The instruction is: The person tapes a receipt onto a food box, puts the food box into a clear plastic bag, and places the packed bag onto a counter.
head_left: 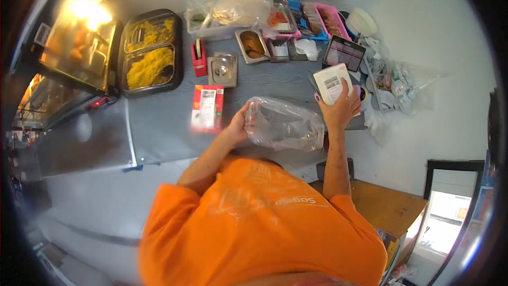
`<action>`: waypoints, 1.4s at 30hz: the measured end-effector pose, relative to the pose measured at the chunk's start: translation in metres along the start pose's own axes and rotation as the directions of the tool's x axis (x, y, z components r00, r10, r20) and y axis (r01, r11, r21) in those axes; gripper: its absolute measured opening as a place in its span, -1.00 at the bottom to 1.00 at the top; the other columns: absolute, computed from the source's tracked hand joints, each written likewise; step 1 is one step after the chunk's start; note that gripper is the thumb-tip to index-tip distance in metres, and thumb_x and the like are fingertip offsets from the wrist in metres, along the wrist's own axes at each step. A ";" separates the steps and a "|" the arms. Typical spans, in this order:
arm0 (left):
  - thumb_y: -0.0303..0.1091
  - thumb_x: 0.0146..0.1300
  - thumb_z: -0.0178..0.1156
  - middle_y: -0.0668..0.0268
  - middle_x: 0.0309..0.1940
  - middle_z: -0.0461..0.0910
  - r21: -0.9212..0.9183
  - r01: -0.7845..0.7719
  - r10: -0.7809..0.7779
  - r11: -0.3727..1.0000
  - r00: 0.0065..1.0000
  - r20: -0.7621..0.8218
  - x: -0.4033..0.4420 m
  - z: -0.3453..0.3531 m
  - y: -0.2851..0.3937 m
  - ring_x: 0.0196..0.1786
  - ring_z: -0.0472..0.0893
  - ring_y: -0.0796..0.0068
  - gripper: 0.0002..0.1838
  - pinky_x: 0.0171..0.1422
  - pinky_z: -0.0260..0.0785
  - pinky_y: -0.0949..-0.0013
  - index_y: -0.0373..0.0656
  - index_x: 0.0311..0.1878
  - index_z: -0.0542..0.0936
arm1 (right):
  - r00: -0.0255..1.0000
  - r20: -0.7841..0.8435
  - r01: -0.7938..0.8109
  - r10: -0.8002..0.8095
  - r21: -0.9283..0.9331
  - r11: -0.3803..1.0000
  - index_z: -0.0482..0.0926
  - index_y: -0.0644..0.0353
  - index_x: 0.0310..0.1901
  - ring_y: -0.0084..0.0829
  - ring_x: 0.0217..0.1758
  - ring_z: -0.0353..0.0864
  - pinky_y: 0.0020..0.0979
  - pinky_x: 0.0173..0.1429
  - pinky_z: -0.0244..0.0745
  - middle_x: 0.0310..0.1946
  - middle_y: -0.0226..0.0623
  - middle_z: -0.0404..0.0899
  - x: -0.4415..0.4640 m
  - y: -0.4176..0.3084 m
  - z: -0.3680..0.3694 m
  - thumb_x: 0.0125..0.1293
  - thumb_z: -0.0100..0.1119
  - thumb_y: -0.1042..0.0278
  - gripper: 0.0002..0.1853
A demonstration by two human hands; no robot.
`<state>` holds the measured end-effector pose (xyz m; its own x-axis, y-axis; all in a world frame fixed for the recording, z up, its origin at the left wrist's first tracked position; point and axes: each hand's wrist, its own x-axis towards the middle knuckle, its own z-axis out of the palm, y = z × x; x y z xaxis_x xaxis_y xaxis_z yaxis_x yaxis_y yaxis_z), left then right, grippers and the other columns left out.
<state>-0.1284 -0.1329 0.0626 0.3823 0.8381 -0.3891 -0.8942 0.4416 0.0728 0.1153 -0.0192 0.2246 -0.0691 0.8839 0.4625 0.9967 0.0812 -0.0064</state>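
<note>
My left hand point(241, 122) is closed on the left end of a clear plastic bag point(286, 125), which stretches out in front of my body. In my right hand point(341, 109) is a white box point(330, 83) with a printed label, gripped at its lower right side and raised above the table's right part. To the left of the bag lies a red box point(207, 107) with a white label on it. Purple-handled scissors point(317, 97), partly hidden, show beside the white box.
Behind are a red tape dispenser point(199, 58), a steel lid point(223, 70) and a steel pan of brown sauce point(252, 46). A tablet point(344, 53) stands at right. Yellow food fills a black tray point(179, 69) near a lit display case point(110, 58). Bagged items point(405, 82) line the right wall.
</note>
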 end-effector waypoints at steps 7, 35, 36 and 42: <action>0.03 0.39 -0.15 0.22 -0.27 0.60 -0.029 0.070 -0.074 0.997 0.985 -0.158 0.016 0.046 0.000 -0.33 0.62 0.36 -0.57 -0.25 0.54 0.31 -0.05 0.09 0.47 | 0.735 -0.232 0.438 -0.637 0.880 0.185 0.33 0.07 0.06 0.02 0.41 0.06 0.03 0.41 0.00 0.26 -0.05 0.19 -0.042 -0.058 0.010 -0.35 0.59 0.26 -0.16; -0.07 0.05 0.31 0.11 -0.48 0.61 0.904 -0.148 0.819 0.401 0.501 -0.281 -0.003 0.004 -0.096 -0.44 0.59 0.21 -0.61 -0.26 0.44 0.25 -0.26 -0.30 0.59 | 0.403 0.631 0.048 -0.662 0.709 0.704 0.52 0.23 -0.05 -0.28 -0.25 0.60 -0.27 -0.14 0.48 -0.36 -0.12 0.58 0.015 0.077 0.247 0.00 0.31 0.40 -0.59; -0.10 0.09 0.29 0.15 -0.54 0.59 0.987 -0.108 0.949 0.118 0.306 -0.080 -0.003 0.024 -0.082 -0.49 0.57 0.30 -0.65 -0.31 0.42 0.29 -0.26 -0.37 0.57 | 0.443 0.630 -0.145 -0.637 0.752 0.643 0.52 0.24 -0.10 -0.37 -0.35 0.59 -0.35 -0.23 0.46 -0.46 -0.19 0.56 0.029 0.068 0.221 0.02 0.30 0.44 -0.64; -0.31 0.23 0.21 0.33 -0.49 0.62 0.917 -0.397 0.937 -0.021 0.313 0.157 -0.032 0.114 -0.032 -0.43 0.58 0.55 -0.78 -0.31 0.42 0.46 -0.27 -0.45 0.56 | 0.603 0.462 -0.360 -0.650 0.885 0.294 0.40 0.19 -0.10 -0.56 -0.57 0.45 -0.47 -0.51 0.40 -0.54 -0.34 0.47 0.085 0.037 0.065 0.10 0.17 0.62 -0.69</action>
<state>-0.0853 -0.1370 0.1777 -0.6812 0.7265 0.0908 0.0807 -0.0488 0.9955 0.1433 0.0889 0.2057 -0.7096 0.6932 -0.1261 0.2799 0.1131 -0.9533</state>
